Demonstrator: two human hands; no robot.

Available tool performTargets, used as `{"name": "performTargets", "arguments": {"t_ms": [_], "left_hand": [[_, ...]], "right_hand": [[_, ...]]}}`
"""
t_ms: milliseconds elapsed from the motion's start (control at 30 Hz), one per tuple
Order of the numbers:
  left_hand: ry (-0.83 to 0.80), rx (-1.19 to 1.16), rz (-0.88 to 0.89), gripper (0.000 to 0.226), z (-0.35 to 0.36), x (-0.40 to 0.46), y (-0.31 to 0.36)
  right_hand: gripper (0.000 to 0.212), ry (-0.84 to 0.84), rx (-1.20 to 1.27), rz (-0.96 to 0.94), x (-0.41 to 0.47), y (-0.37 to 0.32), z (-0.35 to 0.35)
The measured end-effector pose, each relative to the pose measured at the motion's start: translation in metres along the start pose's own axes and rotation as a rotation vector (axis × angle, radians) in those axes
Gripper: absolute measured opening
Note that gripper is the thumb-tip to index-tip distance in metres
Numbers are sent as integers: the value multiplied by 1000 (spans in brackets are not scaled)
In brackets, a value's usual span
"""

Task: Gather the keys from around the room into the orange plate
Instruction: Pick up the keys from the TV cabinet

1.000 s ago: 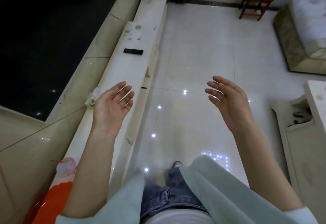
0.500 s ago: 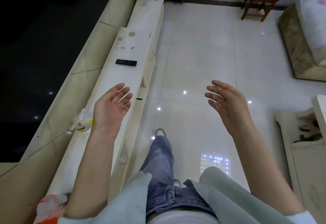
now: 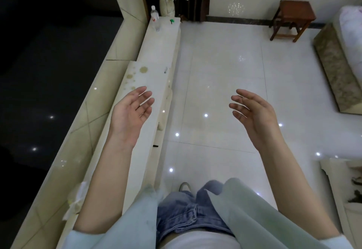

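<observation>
The floor (image 3: pixel 225 76) is glossy white tile flecked with bright light spots. The long desk (image 3: pixel 156 56) is pale cream, with brownish-yellow stains (image 3: pixel 143 70) near its middle. The stool (image 3: pixel 292 20) is reddish-brown wood. The jeans (image 3: pixel 182 211) are faded blue, the sleeves (image 3: pixel 252 215) pale mint green. A small green thing (image 3: pixel 172 21) lies at the desk's far end.

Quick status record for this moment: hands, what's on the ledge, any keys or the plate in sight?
left hand: open, empty, palm up above the ledge
right hand: open, empty, above the floor
ledge: long white top along the person's left
on ledge, far end: clear bottle, small green item
on ledge, middle: small object, too small to identify
on ledge, near: crumpled wrapper
orange plate: not in view
keys: none clearly visible
stool: far right, by the wall
</observation>
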State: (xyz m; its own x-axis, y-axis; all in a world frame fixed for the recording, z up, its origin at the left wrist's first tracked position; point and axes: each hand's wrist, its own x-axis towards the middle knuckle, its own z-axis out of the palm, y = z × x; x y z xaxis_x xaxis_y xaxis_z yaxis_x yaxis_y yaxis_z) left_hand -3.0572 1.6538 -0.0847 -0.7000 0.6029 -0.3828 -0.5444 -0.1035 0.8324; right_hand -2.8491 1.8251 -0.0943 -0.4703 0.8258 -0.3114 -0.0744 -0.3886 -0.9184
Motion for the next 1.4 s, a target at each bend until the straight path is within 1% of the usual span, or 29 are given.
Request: {"name": "performTargets", "arguments": {"t_ms": [100, 233, 400, 567, 700, 833, 967, 1100, 1400], "left_hand": [[10, 19, -2, 22, 13, 32, 10], [101, 32, -9, 22, 29, 86, 20], [181, -10, -4, 22, 55, 156, 20], [261, -82, 9, 24, 98, 231, 20], [341, -133, 46, 23, 123, 276, 33], [429, -185, 80, 23, 136, 302, 40], [519, -223, 101, 24, 133, 322, 44], [614, -245, 98, 25, 116, 341, 46], [745, -287, 98, 24, 58, 397, 53]], "right_hand": [[25, -7, 11, -1, 38, -9, 9], [25, -28, 9, 13, 107, -24, 21], [25, -85, -16, 42, 199, -39, 31], [25, -135, -64, 88, 301, -71, 36], [24, -233, -112, 120, 366, -91, 48], [23, -302, -143, 167, 415, -96, 73], [22, -380, -192, 228, 452, -87, 107], [24, -442, -278, 277, 482, -73, 145], [24, -601, -424, 283, 539, -23, 253]]}}
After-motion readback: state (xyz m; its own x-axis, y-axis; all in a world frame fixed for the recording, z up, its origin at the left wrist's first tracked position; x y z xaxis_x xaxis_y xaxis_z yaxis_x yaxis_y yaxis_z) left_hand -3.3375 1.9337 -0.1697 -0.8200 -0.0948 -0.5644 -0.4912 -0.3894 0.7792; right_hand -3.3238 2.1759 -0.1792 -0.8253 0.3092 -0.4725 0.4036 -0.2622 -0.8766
